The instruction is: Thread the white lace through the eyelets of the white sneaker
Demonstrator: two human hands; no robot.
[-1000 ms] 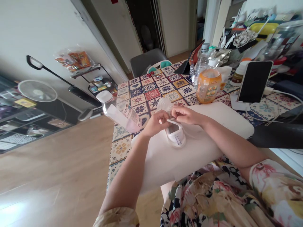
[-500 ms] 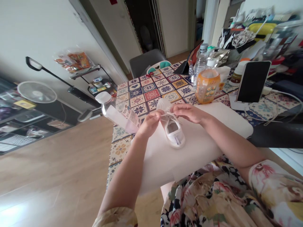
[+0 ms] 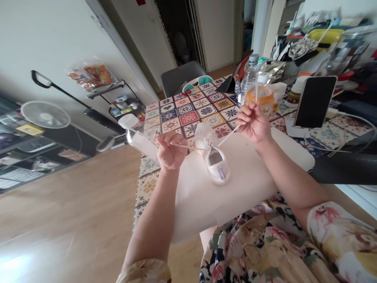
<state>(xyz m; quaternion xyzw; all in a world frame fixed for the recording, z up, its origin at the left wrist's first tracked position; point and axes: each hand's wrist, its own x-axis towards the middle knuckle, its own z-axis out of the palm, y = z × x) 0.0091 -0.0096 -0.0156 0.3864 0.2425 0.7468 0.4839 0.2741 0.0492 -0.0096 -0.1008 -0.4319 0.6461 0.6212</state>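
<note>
A white shoe (image 3: 216, 167) rests on a white mat (image 3: 200, 200), its heel toward me and its toe pointing away. My left hand (image 3: 172, 151) is closed on one end of the white shoelace (image 3: 228, 135), out to the left of the shoe. Raised to the right, my right hand (image 3: 253, 124) pinches the other end, and a length of lace sticks up above its fingers. Both lace ends are stretched away from the shoe's tongue area, where they meet. Neither hand touches the shoe itself.
A clear bottle with a white cap (image 3: 129, 122) stands left of the mat. Behind my right hand are an orange-labelled bottle (image 3: 266, 96) and a clear plastic bottle (image 3: 250, 74). A phone (image 3: 315, 102) is propped up at the right. Patterned cloth (image 3: 188, 118) covers the table.
My hands have moved apart from above the shoe, the left going left and the right going up and right. The lace ends are now drawn out tight between them.
</note>
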